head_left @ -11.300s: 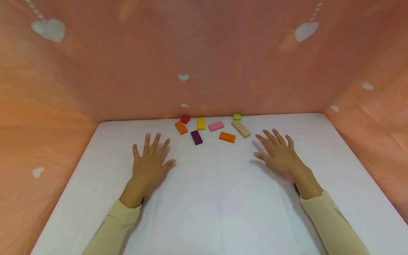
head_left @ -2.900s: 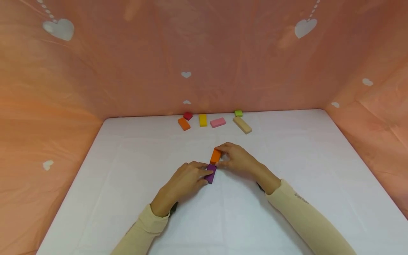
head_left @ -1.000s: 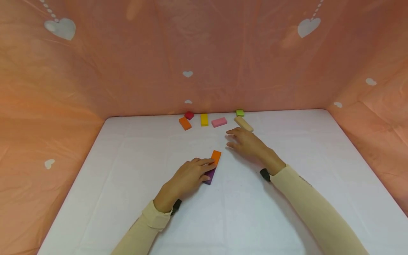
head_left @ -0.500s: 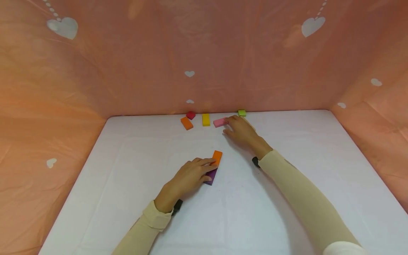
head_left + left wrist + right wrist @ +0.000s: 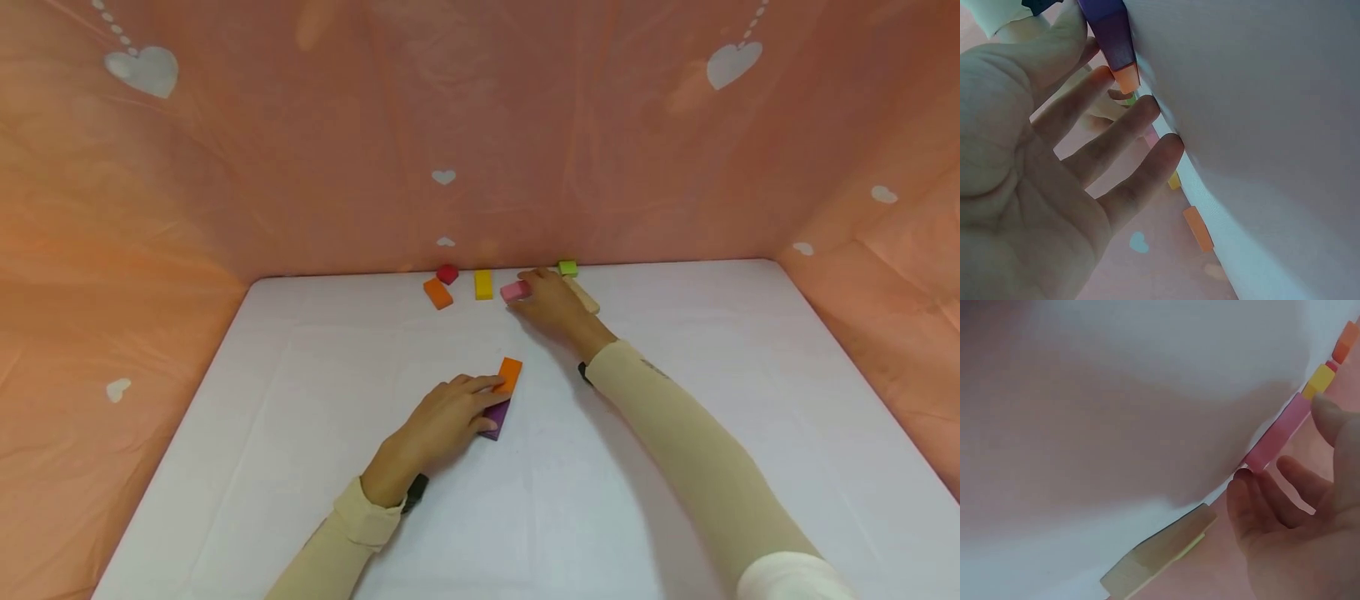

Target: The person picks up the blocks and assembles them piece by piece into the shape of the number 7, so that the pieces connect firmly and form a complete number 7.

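1. Left hand (image 5: 446, 417), fingers spread, touching the purple block (image 5: 495, 420) and orange block (image 5: 512, 372), end to end!
2. Farther out, the right hand (image 5: 557, 305) straddles the pink block (image 5: 513, 291); can't tell if fingers clamp it.
3. Green block (image 5: 567, 268), far back.

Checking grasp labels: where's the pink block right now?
In the head view, the pink block lies near the far edge of the table, just right of the yellow block, with the right hand around its right end.
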Motion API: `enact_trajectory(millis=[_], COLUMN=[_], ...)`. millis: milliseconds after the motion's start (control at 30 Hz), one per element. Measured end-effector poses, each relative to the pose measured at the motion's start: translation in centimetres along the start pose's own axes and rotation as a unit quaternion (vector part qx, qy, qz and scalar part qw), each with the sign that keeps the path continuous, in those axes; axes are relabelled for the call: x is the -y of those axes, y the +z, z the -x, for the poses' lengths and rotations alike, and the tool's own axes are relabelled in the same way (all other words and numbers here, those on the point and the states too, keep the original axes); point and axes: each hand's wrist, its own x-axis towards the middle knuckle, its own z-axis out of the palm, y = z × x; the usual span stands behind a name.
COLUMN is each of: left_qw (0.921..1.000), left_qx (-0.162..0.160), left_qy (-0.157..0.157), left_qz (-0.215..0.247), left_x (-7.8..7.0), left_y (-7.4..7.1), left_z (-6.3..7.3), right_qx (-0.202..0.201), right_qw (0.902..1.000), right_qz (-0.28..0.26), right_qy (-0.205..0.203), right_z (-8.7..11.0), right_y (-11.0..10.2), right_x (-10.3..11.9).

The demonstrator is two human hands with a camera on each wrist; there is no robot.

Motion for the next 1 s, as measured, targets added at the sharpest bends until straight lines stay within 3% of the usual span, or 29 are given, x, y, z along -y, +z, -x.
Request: enact_trajectory(millis=[300, 600, 767, 1000], left_qw=[0.9999, 1.0, 0.9999, 0.9999], left_qx=[-0.012, -0.007, -0.008, -0.01], left_qy=[0.008, 0.0, -0.007, -0.008], left_qz=[-0.005, 0.004, 0.009, 0.005], left_x=[0.0, 0.1, 0.0, 0.1], left_y=[0.2, 0.3, 0.3, 0.3], left_z=[0.0, 0.2, 0.3, 0.3], right_qx=[-0.022, -0.009, 0.006, 0.009], right_qw=[0.9996, 0.9992, 0.9983, 0.9998], right_qz=[0.018, -0.035, -0.058, -0.009], right_qy=[-0.011, 0.015, 0.009, -0.017], right_z=[-0.4, -0.3, -0.4, -0.8], right_y=[0.4, 0.5, 0.4, 0.0], right_x=[0.2, -0.2, -0.7, -1.0])
